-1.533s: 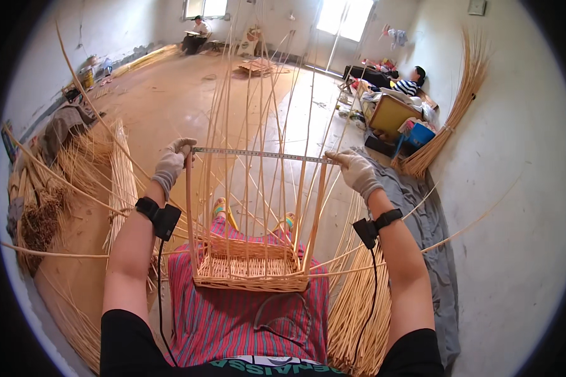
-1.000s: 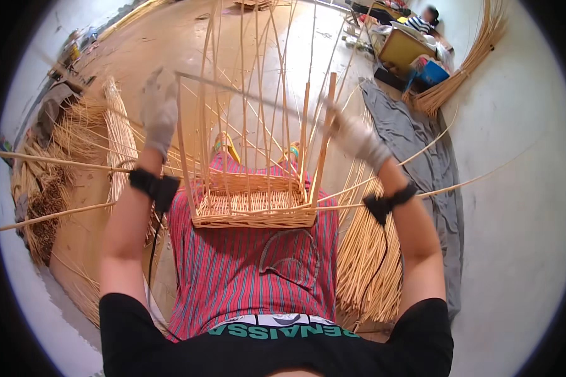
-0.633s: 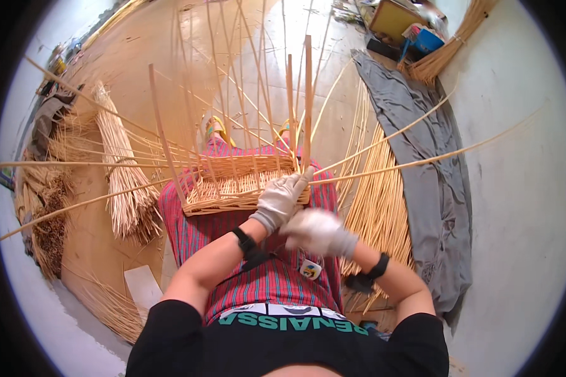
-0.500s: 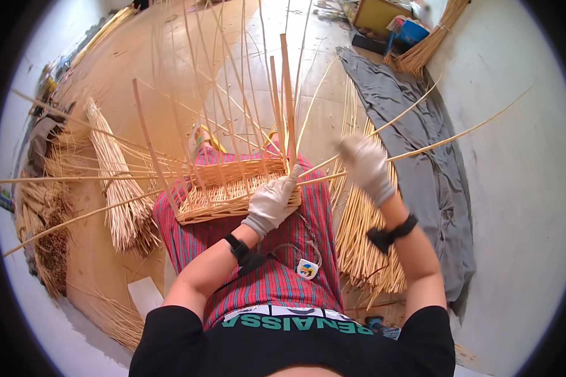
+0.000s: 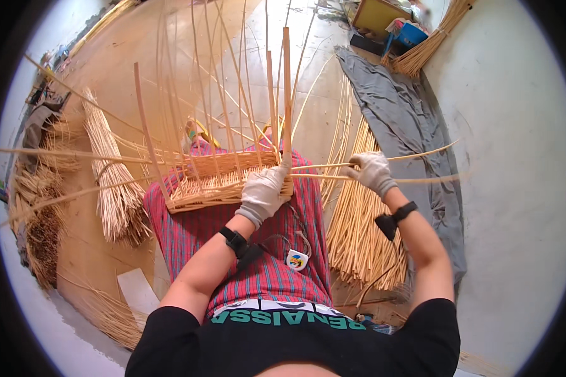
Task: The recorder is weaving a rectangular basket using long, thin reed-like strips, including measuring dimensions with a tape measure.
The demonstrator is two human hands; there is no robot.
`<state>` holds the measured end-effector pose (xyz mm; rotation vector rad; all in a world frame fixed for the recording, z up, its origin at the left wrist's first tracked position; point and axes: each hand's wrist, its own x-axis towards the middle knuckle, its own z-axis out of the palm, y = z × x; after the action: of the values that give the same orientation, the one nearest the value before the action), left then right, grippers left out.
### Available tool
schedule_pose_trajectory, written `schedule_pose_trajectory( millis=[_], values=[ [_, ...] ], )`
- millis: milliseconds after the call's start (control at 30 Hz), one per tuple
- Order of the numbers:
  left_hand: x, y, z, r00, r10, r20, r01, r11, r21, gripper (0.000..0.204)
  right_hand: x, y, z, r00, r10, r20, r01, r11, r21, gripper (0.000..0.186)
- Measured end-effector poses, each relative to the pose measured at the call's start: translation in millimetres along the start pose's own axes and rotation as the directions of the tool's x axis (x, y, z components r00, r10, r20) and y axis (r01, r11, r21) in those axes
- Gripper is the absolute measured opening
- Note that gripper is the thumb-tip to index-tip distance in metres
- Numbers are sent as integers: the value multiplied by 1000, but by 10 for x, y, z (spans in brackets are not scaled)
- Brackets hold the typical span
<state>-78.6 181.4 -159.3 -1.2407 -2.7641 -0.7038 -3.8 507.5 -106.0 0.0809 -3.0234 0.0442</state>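
Note:
A part-woven wicker basket (image 5: 202,201) rests across my lap, its tall stakes rising from the sides and back. My left hand (image 5: 264,193), in a pale work glove, is closed over the near right corner of the weave, with the thumb pointing up along the corner stake. From that corner two wicker rods (image 5: 317,166) stick out to the right. My right hand (image 5: 371,173), gloved too, has its fingers curled round the rods a short way from the basket; whether it grips one or both is unclear. More long rods (image 5: 85,154) reach out leftward.
A large bundle of rods (image 5: 365,245) lies on the floor at my right, beside a grey cloth (image 5: 415,157). On the left are another bundle (image 5: 114,195) and darker loose stalks (image 5: 41,220). A blue container (image 5: 412,32) stands far right against the wall.
My right hand, blurred and raised above the rods before, has come down onto them. The rods' right ends have swung lower. The left hand stays on the basket corner.

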Motion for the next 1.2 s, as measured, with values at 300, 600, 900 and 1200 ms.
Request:
schedule_pose_trajectory(
  millis=[300, 600, 900, 1200],
  values=[
    [53, 88, -9, 992, -94, 79, 81, 984, 161, 84, 404, -1572, -598, 451, -891, -51, 777, 420, -469, 8],
    [-443, -800, -109, 782, -623, -5, -32, -32, -999, 34, 824, -1748, 85, 817, 492, 301, -574, 638, 513, 45],
    [-80, -856, -562, 821, -570, -37, 148, 275, -950, 28, 902, -1546, 377, 760, 335, 558, -609, 667, 429, 75],
    [1710, -621, -353, 911, -396, -117, -1, 281, -960, 40, 755, -1847, 966, 804, 595, -11, -561, 763, 320, 41]
  ],
)
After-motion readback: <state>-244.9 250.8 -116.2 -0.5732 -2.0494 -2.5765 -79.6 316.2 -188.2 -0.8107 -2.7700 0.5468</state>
